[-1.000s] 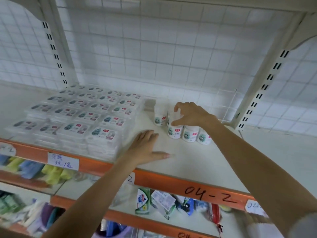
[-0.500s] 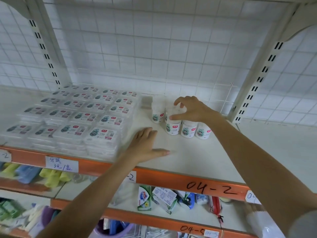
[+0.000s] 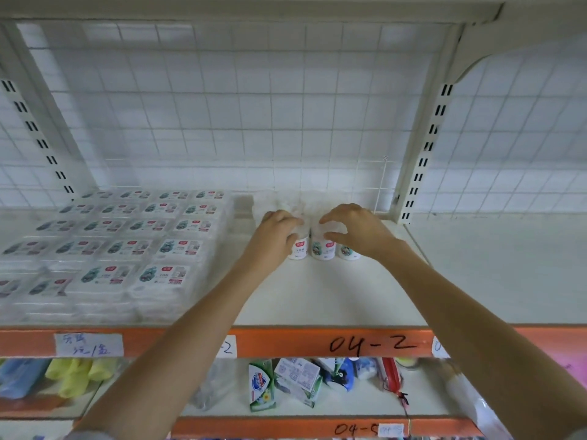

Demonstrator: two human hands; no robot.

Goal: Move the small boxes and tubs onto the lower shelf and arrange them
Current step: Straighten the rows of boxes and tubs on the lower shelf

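Tubs first: the small white round plastic tubs with teal-and-red labels (image 3: 322,247) stand upright in a tight cluster toward the back of the white shelf with the orange front lip marked "04-2" (image 3: 374,300), just right of the big block of flat clear plastic boxes with the same labels (image 3: 127,246). Both of your hands are already at that cluster, one on each flank. Your left hand (image 3: 276,238) has its fingers curled round the leftmost tub and looks to be gripping it; your right hand (image 3: 355,231) arches over the right-hand tubs with fingers bent and spread — whether it actually pinches one or only caps the lids, you cannot tell from this view.

The relation that matters: the tubs sit straight ahead and deep, at arm's reach, with their long axes vertical, so neither hand is meaningfully nearer. The lower shelf (image 3: 349,408) lies directly beneath, behind the orange lip and already crowded with soap packets (image 3: 262,384). Judging by that, any tub must come toward you and clear the lip before it drops — keep it upright as it travels.
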